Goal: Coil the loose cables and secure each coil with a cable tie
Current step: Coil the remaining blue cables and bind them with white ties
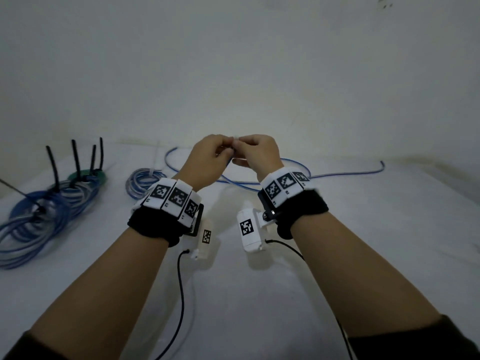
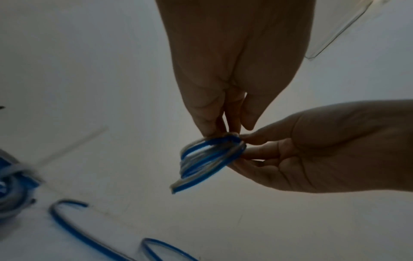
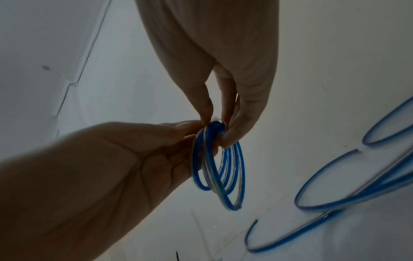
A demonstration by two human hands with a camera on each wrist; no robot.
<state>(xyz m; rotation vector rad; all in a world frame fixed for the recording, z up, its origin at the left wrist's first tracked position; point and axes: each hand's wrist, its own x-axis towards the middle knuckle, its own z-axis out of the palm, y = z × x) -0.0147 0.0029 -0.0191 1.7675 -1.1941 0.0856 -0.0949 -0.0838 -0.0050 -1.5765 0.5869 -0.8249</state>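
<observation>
A small coil of blue and white cable [image 2: 210, 159] hangs in the air between both hands, above the white table [image 1: 233, 294]. My left hand [image 2: 225, 130] pinches the top of the coil with thumb and fingertips. From the other side my right hand [image 3: 216, 127] pinches the same spot. The coil [image 3: 221, 167] has several loops that dangle below the fingers. A small pale piece [image 3: 215, 118] shows at the pinch point; what it is cannot be told. In the head view the hands [image 1: 235, 149] meet fingertip to fingertip and hide most of the coil.
Loose blue cable [image 1: 337, 174] snakes over the table behind the hands. At the left lie several tied coils [image 1: 52, 203] with black tie tails [image 1: 54, 167] sticking up, a green coil [image 1: 88, 175] and a smaller blue-white coil [image 1: 141, 181]. A white wall stands close behind.
</observation>
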